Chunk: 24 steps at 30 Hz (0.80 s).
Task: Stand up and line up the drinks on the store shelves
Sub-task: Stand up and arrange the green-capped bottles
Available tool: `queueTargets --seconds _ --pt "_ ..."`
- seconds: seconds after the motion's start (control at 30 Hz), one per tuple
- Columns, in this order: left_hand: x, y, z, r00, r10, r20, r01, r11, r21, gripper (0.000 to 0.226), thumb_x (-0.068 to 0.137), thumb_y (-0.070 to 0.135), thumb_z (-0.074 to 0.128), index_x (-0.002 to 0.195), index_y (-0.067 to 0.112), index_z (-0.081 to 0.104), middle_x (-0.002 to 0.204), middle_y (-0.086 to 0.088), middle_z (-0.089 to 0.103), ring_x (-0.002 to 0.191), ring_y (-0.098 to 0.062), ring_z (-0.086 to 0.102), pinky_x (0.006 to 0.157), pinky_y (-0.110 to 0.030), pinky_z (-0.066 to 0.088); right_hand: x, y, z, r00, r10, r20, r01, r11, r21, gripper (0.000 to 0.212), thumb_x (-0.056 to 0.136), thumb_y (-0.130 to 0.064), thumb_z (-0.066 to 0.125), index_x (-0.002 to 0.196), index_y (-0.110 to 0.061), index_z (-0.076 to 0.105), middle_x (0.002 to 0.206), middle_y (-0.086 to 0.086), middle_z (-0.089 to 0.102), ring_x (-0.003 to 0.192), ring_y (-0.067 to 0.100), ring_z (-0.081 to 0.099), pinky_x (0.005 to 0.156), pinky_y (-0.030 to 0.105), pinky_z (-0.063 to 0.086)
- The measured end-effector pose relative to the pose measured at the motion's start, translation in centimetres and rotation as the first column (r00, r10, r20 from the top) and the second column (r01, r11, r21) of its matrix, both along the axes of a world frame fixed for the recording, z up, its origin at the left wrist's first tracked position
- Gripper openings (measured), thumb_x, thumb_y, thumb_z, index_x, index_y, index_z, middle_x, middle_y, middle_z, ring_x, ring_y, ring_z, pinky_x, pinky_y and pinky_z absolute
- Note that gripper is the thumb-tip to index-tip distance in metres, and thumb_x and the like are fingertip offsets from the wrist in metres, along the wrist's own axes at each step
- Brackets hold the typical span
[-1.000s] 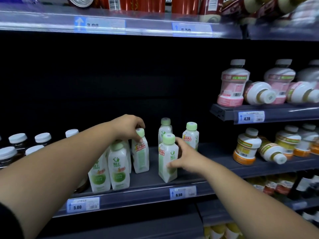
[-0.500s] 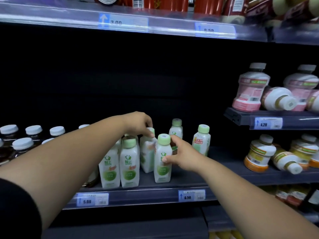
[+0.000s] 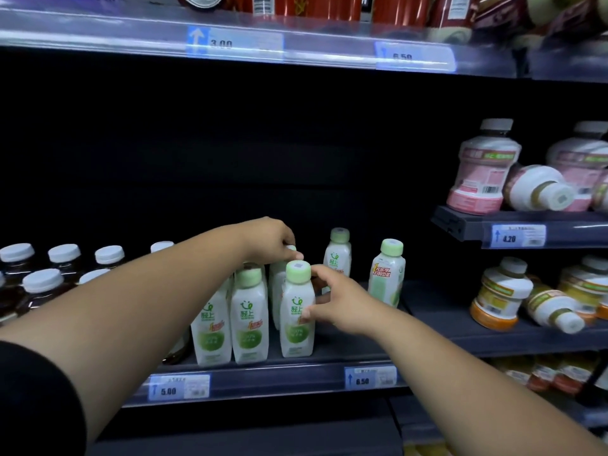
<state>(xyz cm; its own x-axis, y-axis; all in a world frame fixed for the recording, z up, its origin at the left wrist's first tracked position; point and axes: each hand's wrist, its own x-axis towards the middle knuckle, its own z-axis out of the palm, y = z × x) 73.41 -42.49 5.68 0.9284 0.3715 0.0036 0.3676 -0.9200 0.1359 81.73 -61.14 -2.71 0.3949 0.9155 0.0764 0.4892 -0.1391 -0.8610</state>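
Several white bottles with green caps stand on the dark middle shelf [image 3: 329, 366]. Two of them [image 3: 248, 320] stand side by side at the front. My right hand [image 3: 335, 299] grips a third front bottle [image 3: 296, 317] just right of that pair, thumb on its label and fingers behind its neck. My left hand [image 3: 271, 241] pinches the cap of a bottle [image 3: 278, 284] in the row behind, mostly hidden. Two more green-capped bottles, one at the back [image 3: 337, 255] and one to the right [image 3: 386, 274], stand apart.
Dark bottles with white caps [image 3: 42, 281] fill the shelf's left end. On the right, pink-labelled bottles [image 3: 480, 169] share an upper shelf with a toppled one [image 3: 539, 189]; orange-labelled bottles [image 3: 500, 294] and a fallen one [image 3: 556, 311] sit below. Red cans [image 3: 312, 4] line the top shelf.
My right hand has slid its bottle left, from well apart to close beside the front pair. My left hand stayed on the rear bottle's cap. The camera shifted left.
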Motion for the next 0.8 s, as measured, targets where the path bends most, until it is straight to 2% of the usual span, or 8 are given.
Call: queueTargets --seconds 0.1,0.2,0.4,0.5,0.57,0.7,0.8 --pt "-0.7 0.0 0.4 1.0 -0.004 -0.028 0.001 0.995 -0.097 0.031 0.095 0.046 0.058 0.12 0.03 0.068 0.118 0.01 0.066 0.106 -0.012 0.06 0.097 -0.038 0.049 -0.3 0.6 -0.2 1.0 0.009 0.008 -0.009 1.0 0.012 0.062 0.083 -0.003 0.077 0.127 -0.038 0.051 0.106 -0.011 0.065 0.092 0.006 0.071 0.086 0.031 0.059" --pt "-1.3 0.2 1.1 0.997 -0.006 -0.076 -0.003 0.993 -0.116 0.029 0.098 0.037 0.058 0.124 0.029 0.066 0.12 0.009 0.065 0.107 -0.012 0.059 0.098 -0.036 0.048 -0.6 1.2 -0.3 1.0 0.02 0.024 -0.02 1.0 0.004 0.061 0.084 -0.006 0.077 0.127 -0.039 0.049 0.11 -0.006 0.064 0.095 0.008 0.07 0.087 0.032 0.059" --pt "-0.9 0.1 1.4 0.99 -0.013 -0.139 -0.002 0.994 -0.107 0.038 0.099 0.037 0.055 0.136 0.028 0.059 0.136 0.009 0.058 0.121 -0.013 0.054 0.108 -0.038 0.041 -1.0 1.7 -0.5 0.999 0.038 0.033 -0.038 0.999 -0.006 0.063 0.082 -0.012 0.079 0.13 -0.039 0.048 0.112 -0.005 0.063 0.098 0.008 0.07 0.09 0.039 0.058" --pt "-0.3 -0.2 1.3 0.993 -0.005 -0.114 -0.007 0.994 -0.11 0.036 0.097 0.041 0.056 0.13 0.029 0.063 0.136 0.008 0.06 0.121 -0.014 0.055 0.107 -0.037 0.042 -0.4 0.9 -0.1 0.997 0.041 0.06 -0.04 0.999 -0.021 0.067 0.079 -0.02 0.084 0.134 -0.036 0.049 0.115 -0.01 0.06 0.101 0.011 0.068 0.092 0.037 0.057" --pt "0.0 -0.4 1.5 0.995 0.005 -0.095 -0.015 0.994 -0.105 0.036 0.096 0.046 0.056 0.125 0.027 0.066 0.13 0.007 0.063 0.117 -0.015 0.057 0.103 -0.034 0.044 0.8 0.0 0.8 0.995 -0.038 0.091 0.038 0.999 -0.002 0.063 0.077 -0.023 0.086 0.129 -0.036 0.053 0.117 -0.01 0.056 0.102 0.011 0.064 0.09 0.036 0.057" --pt "1.3 -1.3 1.9 1.0 -0.016 -0.016 0.015 0.998 -0.056 0.04 0.096 0.049 0.055 0.127 0.026 0.065 0.129 0.005 0.063 0.117 -0.015 0.057 0.102 -0.035 0.045 4.5 -2.1 2.6 0.978 -0.192 0.088 0.182 0.977 0.11 0.047 0.076 -0.014 0.086 0.109 -0.036 0.061 0.111 -0.006 0.06 0.096 0.015 0.065 0.092 0.039 0.056" --pt "3.3 -2.3 2.0 0.997 -0.067 0.025 0.067 0.997 -0.035 0.044 0.095 0.046 0.06 0.133 0.024 0.06 0.13 0.003 0.062 0.117 -0.016 0.057 0.099 -0.031 0.046 6.9 -3.6 3.9 0.959 -0.25 0.135 0.231 0.963 0.141 0.042 0.077 -0.011 0.085 0.109 -0.031 0.065 0.112 -0.004 0.065 0.102 0.016 0.066 0.091 0.033 0.056"
